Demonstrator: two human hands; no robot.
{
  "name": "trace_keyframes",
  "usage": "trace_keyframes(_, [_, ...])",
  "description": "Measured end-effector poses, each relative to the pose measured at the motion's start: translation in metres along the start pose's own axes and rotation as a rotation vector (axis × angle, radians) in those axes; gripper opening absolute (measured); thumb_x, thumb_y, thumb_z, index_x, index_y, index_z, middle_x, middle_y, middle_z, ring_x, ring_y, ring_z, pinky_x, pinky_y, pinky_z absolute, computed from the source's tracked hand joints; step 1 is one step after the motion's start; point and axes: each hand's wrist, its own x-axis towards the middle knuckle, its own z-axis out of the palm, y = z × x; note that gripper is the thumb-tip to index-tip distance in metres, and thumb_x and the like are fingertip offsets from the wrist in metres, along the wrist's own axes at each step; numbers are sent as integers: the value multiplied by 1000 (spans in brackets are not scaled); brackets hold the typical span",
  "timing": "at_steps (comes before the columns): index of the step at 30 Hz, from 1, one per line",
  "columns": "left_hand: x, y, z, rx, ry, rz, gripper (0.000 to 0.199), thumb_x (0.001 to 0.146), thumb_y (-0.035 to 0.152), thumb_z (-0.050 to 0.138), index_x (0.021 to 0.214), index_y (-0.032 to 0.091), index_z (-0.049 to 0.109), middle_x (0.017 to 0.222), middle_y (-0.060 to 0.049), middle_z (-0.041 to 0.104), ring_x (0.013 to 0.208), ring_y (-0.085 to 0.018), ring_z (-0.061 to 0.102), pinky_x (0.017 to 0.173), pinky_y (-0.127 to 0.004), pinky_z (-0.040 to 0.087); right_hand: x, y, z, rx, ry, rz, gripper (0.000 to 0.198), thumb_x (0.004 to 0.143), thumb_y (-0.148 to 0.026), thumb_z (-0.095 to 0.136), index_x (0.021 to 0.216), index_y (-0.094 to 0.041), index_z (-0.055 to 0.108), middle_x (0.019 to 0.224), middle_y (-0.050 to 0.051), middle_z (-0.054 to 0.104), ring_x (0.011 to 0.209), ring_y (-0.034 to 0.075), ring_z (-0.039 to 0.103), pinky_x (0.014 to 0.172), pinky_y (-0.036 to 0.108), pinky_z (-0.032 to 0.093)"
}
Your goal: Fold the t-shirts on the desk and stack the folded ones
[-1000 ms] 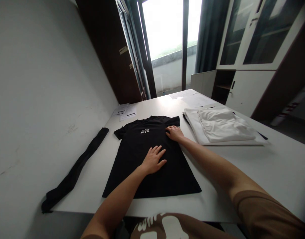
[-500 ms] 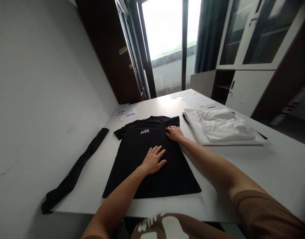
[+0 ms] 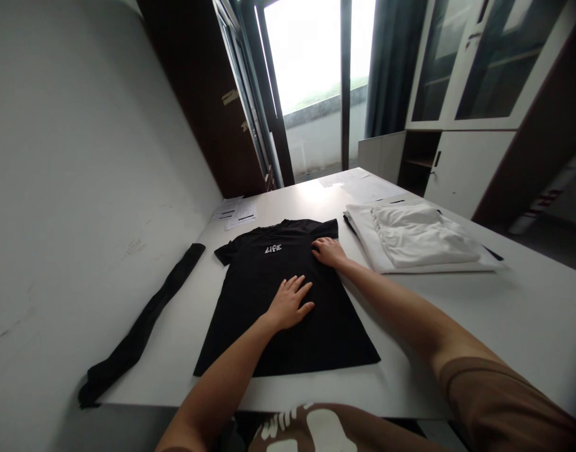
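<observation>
A black T-shirt lies spread on the white table, its hem toward me and its collar at the far end. White lettering marks its chest. My left hand rests on the middle of the shirt, fingers stretched out and apart, palm down. Farther up, my right hand lies on the shirt's right edge just below the sleeve, its fingers extended over the fabric. Neither hand grips anything.
Right of the shirt is a stack of folded white cloth with some black showing underneath. A long rolled black cloth lies along the left edge by the wall. Papers sit at the far left, with more sheets at the far end.
</observation>
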Motion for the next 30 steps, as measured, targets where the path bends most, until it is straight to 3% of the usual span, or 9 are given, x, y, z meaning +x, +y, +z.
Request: trace_keyframes(30, [0,1,0,11,8,2,60,105,53,47,160,29,40,170,-6,29,158,-29,23,129,-55,19,0,-1,-2,-9,2,-6,38,99,-40,56,130,-24,69,141,10,63,133,32,50,109,44,37])
